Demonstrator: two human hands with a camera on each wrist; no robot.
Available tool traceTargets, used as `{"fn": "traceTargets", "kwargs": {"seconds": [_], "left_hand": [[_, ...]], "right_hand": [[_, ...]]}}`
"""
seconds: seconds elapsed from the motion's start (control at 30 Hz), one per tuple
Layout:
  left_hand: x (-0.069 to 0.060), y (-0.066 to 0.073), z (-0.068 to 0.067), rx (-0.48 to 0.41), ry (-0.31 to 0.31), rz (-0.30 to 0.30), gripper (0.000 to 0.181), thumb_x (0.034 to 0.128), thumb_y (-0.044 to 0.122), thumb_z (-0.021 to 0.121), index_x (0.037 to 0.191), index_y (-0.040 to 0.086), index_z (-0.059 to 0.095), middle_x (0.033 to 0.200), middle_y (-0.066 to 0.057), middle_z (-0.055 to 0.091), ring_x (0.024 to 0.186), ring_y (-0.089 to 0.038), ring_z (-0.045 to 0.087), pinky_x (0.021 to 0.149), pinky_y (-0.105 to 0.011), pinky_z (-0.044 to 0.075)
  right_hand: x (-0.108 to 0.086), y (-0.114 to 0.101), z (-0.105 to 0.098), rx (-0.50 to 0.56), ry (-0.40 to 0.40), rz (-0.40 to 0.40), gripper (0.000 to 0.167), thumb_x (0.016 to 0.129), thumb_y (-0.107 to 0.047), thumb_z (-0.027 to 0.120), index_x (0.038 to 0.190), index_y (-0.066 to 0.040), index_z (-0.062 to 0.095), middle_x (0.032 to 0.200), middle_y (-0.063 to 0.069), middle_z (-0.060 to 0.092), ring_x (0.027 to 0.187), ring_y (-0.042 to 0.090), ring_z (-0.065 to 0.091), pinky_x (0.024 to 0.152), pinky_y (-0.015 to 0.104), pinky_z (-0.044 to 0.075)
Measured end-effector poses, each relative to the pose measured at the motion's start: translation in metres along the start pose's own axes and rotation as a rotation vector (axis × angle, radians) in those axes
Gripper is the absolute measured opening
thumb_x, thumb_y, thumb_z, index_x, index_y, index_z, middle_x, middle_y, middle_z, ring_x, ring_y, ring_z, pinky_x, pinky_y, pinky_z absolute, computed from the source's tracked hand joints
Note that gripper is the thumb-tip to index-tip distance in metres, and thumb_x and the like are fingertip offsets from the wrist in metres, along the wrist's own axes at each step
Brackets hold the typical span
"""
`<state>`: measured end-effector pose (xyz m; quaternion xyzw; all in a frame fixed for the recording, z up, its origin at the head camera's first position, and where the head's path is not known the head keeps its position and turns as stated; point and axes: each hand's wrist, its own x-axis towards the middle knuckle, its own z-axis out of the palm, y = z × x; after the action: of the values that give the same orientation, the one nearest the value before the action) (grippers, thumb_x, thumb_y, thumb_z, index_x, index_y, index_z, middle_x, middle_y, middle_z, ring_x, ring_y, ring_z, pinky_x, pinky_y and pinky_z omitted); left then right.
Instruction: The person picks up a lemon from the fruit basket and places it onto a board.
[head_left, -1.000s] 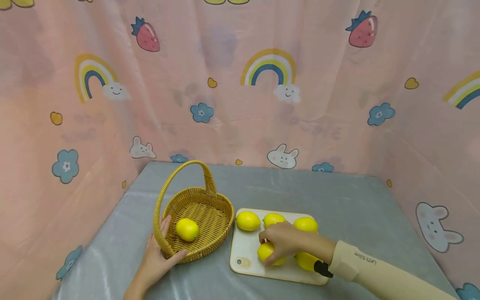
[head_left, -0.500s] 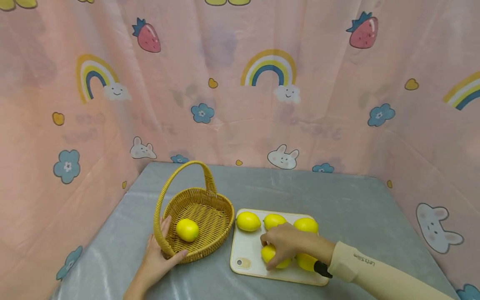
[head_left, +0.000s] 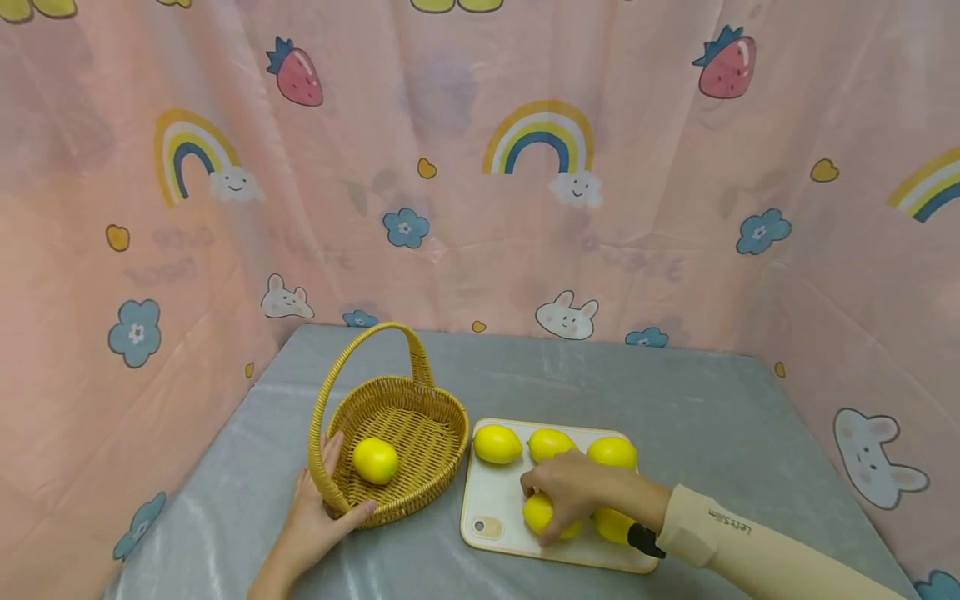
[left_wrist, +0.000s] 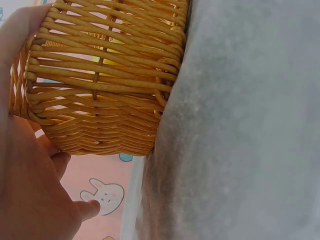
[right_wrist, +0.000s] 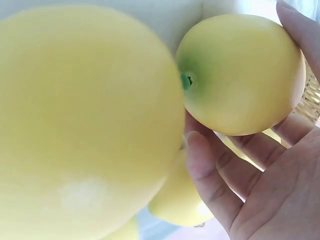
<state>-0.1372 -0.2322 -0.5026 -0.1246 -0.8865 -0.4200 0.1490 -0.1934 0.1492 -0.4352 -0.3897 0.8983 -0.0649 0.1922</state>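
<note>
In the head view my left hand (head_left: 311,517) holds the near left side of a wicker basket (head_left: 416,437) at the foot of its arched handle, thumb outside and fingers reaching inside. The left wrist view shows the basket's woven wall (left_wrist: 100,100) against that hand. One lemon (head_left: 375,461) lies in the basket. Over a white board (head_left: 510,546) my right hand (head_left: 577,487) grips a lemon (head_left: 538,514) between thumb and fingers. In the right wrist view this lemon (right_wrist: 240,75) shows its green-tinged end, close beside a larger-looking lemon (right_wrist: 85,125).
Other lemons on the board include a back left lemon (head_left: 497,444), a back middle lemon (head_left: 550,442), a back right lemon (head_left: 612,452) and a front right lemon (head_left: 612,525). A grey cloth (head_left: 600,383) covers the table. A pink printed curtain (head_left: 480,267) encloses it.
The right hand's thumb and the lemon it grips have shifted slightly to the right on the board. The left hand and the basket stay in place.
</note>
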Motion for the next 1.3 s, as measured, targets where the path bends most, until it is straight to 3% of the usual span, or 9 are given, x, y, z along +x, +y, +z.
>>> {"fn": "traceTargets", "kwargs": {"seconds": [0.13, 0.33, 0.5, 0.63, 0.73, 0.87, 1.0, 1.17, 1.3], "left_hand": [[0.0, -0.001, 0.0, -0.004, -0.005, -0.008, 0.102, 0.0795, 0.029, 0.083, 0.159, 0.007, 0.023, 0.162, -0.022, 0.02, 0.151, -0.028, 0.004, 0.108, -0.076, 0.007], [0.0, 0.0, 0.0, -0.007, -0.011, -0.014, 0.102, 0.0799, 0.029, 0.083, 0.159, 0.008, 0.023, 0.162, -0.021, 0.02, 0.151, -0.035, 0.005, 0.108, -0.076, 0.006], [0.0, 0.001, -0.001, -0.015, -0.016, -0.021, 0.102, 0.0802, 0.029, 0.083, 0.159, 0.009, 0.022, 0.163, -0.021, 0.019, 0.151, -0.037, 0.006, 0.107, -0.077, 0.005], [0.0, 0.001, -0.001, -0.009, -0.009, -0.015, 0.102, 0.0797, 0.028, 0.083, 0.159, 0.007, 0.023, 0.162, -0.022, 0.02, 0.151, -0.039, 0.007, 0.107, -0.077, 0.006], [0.0, 0.0, 0.0, -0.006, -0.004, -0.009, 0.101, 0.0796, 0.027, 0.083, 0.158, 0.006, 0.023, 0.162, -0.022, 0.02, 0.151, -0.037, 0.006, 0.107, -0.077, 0.007], [0.0, -0.001, 0.0, -0.004, -0.002, -0.01, 0.102, 0.0797, 0.028, 0.083, 0.159, 0.006, 0.023, 0.162, -0.021, 0.02, 0.151, -0.031, 0.005, 0.107, -0.076, 0.007], [0.0, -0.001, 0.0, -0.008, -0.005, -0.018, 0.102, 0.0797, 0.028, 0.083, 0.159, 0.008, 0.023, 0.163, -0.02, 0.019, 0.151, -0.036, 0.007, 0.107, -0.077, 0.006], [0.0, -0.002, 0.0, -0.007, -0.01, -0.023, 0.101, 0.08, 0.029, 0.083, 0.159, 0.007, 0.023, 0.163, -0.019, 0.02, 0.149, -0.045, 0.011, 0.105, -0.079, 0.005], [0.001, -0.002, 0.0, 0.0, -0.012, -0.02, 0.101, 0.0796, 0.028, 0.084, 0.158, 0.006, 0.024, 0.163, -0.018, 0.022, 0.148, -0.047, 0.013, 0.104, -0.079, 0.006]], "right_hand": [[0.0, 0.003, 0.0, -0.006, -0.003, 0.013, 0.042, 0.066, -0.046, 0.09, 0.091, -0.024, 0.065, 0.075, -0.017, 0.052, 0.062, 0.003, 0.045, 0.057, 0.024, 0.037], [0.001, 0.006, 0.0, 0.011, -0.02, 0.013, 0.043, 0.068, -0.049, 0.089, 0.094, -0.025, 0.066, 0.077, -0.018, 0.054, 0.062, 0.004, 0.045, 0.058, 0.026, 0.038], [0.001, 0.004, -0.004, 0.006, -0.014, 0.005, 0.049, 0.071, -0.051, 0.086, 0.105, -0.021, 0.068, 0.083, -0.017, 0.059, 0.062, 0.004, 0.047, 0.058, 0.026, 0.039], [0.007, -0.003, -0.017, -0.02, 0.031, -0.031, 0.059, 0.073, -0.055, 0.083, 0.115, -0.015, 0.07, 0.087, -0.009, 0.066, 0.067, 0.005, 0.055, 0.058, 0.025, 0.042], [0.02, -0.011, -0.035, -0.021, 0.048, -0.029, 0.061, 0.076, -0.054, 0.081, 0.119, -0.013, 0.07, 0.093, -0.002, 0.07, 0.077, 0.008, 0.06, 0.063, 0.029, 0.046], [0.045, -0.025, -0.065, -0.02, 0.041, -0.043, 0.048, 0.082, -0.043, 0.08, 0.118, -0.014, 0.071, 0.096, 0.002, 0.07, 0.082, 0.012, 0.062, 0.066, 0.032, 0.049], [0.072, -0.037, -0.089, -0.049, 0.05, -0.133, 0.039, 0.085, -0.027, 0.08, 0.119, -0.011, 0.071, 0.101, 0.004, 0.071, 0.087, 0.015, 0.064, 0.068, 0.029, 0.052], [0.106, -0.059, -0.103, -0.056, 0.017, -0.166, 0.04, 0.089, -0.012, 0.075, 0.127, -0.007, 0.066, 0.119, 0.007, 0.069, 0.105, 0.021, 0.065, 0.083, 0.03, 0.054], [0.129, -0.084, -0.105, -0.128, -0.014, -0.161, 0.043, 0.091, -0.01, 0.073, 0.134, -0.012, 0.063, 0.133, 0.004, 0.063, 0.12, 0.019, 0.059, 0.093, 0.03, 0.051]]}}
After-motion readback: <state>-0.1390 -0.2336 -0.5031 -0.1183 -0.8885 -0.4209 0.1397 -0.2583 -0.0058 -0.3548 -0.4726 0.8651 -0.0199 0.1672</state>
